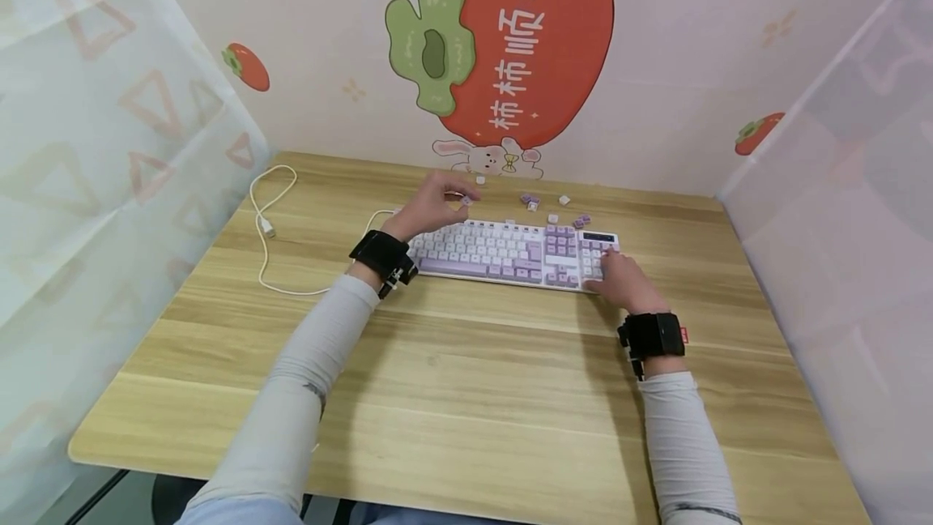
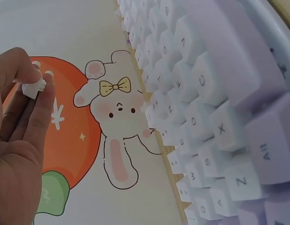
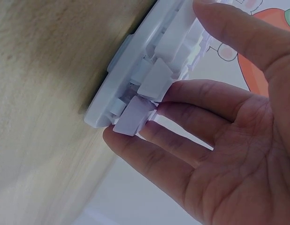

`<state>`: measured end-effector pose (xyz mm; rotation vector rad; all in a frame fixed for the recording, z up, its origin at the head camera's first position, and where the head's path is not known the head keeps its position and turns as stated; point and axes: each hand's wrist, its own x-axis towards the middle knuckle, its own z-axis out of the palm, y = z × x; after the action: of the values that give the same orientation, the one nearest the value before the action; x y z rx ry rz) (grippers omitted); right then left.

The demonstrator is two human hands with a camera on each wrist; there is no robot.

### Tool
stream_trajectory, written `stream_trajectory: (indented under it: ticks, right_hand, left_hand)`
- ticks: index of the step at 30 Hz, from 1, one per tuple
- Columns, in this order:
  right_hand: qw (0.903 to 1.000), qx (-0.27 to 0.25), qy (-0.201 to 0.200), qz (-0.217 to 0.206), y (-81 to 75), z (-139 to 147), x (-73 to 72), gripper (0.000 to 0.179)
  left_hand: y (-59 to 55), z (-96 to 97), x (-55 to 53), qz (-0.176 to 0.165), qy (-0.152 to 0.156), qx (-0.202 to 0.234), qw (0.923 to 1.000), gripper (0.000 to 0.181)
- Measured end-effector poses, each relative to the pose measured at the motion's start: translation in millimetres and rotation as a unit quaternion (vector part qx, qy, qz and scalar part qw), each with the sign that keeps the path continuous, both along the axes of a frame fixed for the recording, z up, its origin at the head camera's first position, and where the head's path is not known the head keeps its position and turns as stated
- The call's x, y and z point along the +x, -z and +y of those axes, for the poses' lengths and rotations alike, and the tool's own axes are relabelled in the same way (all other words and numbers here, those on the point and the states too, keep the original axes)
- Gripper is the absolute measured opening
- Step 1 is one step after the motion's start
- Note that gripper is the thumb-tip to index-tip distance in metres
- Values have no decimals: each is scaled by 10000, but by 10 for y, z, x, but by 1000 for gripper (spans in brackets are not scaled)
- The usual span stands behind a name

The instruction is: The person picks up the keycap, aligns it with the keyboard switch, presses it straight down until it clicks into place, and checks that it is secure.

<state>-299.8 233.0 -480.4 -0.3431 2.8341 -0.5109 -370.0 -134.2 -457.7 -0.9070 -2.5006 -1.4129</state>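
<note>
A white and lilac keyboard (image 1: 481,249) lies on the wooden table, with its keys close up in the left wrist view. Above its back left part, my left hand (image 1: 430,205) pinches a small white keycap (image 2: 31,89) between thumb and fingertips. My right hand (image 1: 628,282) rests at the keyboard's right end. In the right wrist view its fairly straight fingers (image 3: 149,154) touch the end keys (image 3: 134,115), and the thumb lies farther along the keyboard. Behind the keyboard are several loose keycaps, among them a white one (image 1: 564,200) and lilac ones (image 1: 581,221).
A white cable (image 1: 261,253) with a plug (image 1: 266,227) loops over the table's left side. Another white keycap (image 1: 480,180) lies near the back wall (image 1: 656,104), which bears a printed persimmon and rabbit. Light cloth panels (image 1: 860,185) flank the table (image 1: 452,395).
</note>
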Motion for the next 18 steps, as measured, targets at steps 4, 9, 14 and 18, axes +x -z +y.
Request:
stream_trajectory:
  ticks: [4,9,14,18]
  right_hand:
    - [10000,-42,30,-34,24,0,7,54]
    - [10000,-48,-7,2,23,8,4,55]
    - [10000,-52,20,-14,15,9,-7,51]
    - [10000,-55,11,-26,18,6,-1,52]
  left_hand:
    - [41,10,12,-53,-1,-66,10000,28]
    - [36,54,8,-165,20,-304,9994,28]
    - [14,117,1,-117,29,-525,9985,28]
    - [44,188,-27,-107,58,-730,9973,31]
